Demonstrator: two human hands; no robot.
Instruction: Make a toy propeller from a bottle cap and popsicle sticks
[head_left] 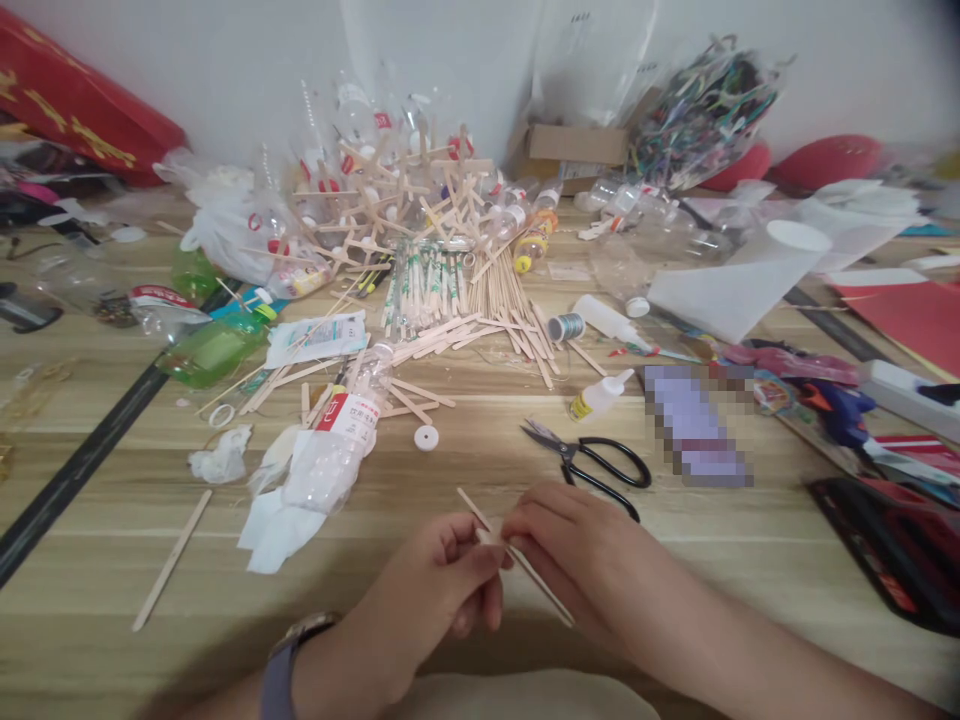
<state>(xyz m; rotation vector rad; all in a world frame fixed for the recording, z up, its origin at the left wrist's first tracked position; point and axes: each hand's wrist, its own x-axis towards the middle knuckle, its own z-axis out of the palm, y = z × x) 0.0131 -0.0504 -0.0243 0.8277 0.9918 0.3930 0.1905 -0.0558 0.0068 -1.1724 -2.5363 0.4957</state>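
Near the table's front edge, my left hand (pixel 442 575) and my right hand (pixel 581 550) meet around a wooden craft stick (pixel 546 587). The stick slants from upper left to lower right. My left thumb and fingers pinch it near its middle, where a second pale piece seems to cross it, mostly hidden by the fingers. Close beside, my right hand's fingers are closed on the same stick. Black-handled scissors (pixel 568 462) lie just beyond my right hand, blades partly apart. Behind them stands a small glue bottle (pixel 600 395) with a yellow label. Another craft stick (pixel 172 560) lies alone at the left.
A clear plastic bottle (pixel 337 440) lies on white tissue left of centre. Farther back are piled craft sticks (pixel 442 335), bottles with sticks attached, a thread spool (pixel 566 327) and a green bottle (pixel 217 345). At right are a blue glue gun (pixel 840 405) and a black case (pixel 885 550).
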